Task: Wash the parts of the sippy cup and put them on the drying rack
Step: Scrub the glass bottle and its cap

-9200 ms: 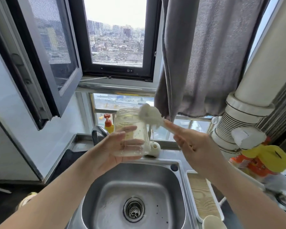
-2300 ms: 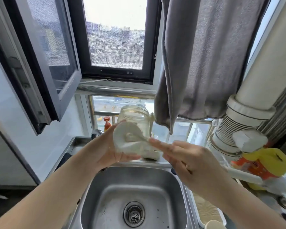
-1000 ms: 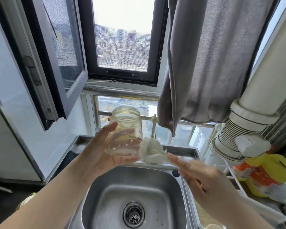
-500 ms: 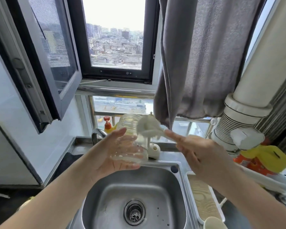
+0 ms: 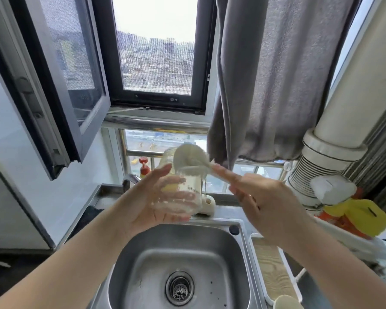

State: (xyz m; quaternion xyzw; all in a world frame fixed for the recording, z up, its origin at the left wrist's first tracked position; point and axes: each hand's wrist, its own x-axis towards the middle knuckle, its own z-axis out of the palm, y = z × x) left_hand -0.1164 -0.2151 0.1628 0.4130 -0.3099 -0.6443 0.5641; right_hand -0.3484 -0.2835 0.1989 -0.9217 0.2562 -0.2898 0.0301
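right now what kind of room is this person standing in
Most likely a small home kitchen, high up in a city building: a steel sink with a tap, a grey towel hung by the window, which overlooks rooftops far below.

Glossy steel sink (image 5: 236,253), clear soapy cup (image 5: 183,192), fuzzy towel (image 5: 288,85)

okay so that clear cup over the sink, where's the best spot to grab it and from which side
Grip the clear cup around its lower body, coming from the left, as the left hand does. Its round wall suits a wrap-around grip, and this leaves the mouth free for the brush held by the right hand.
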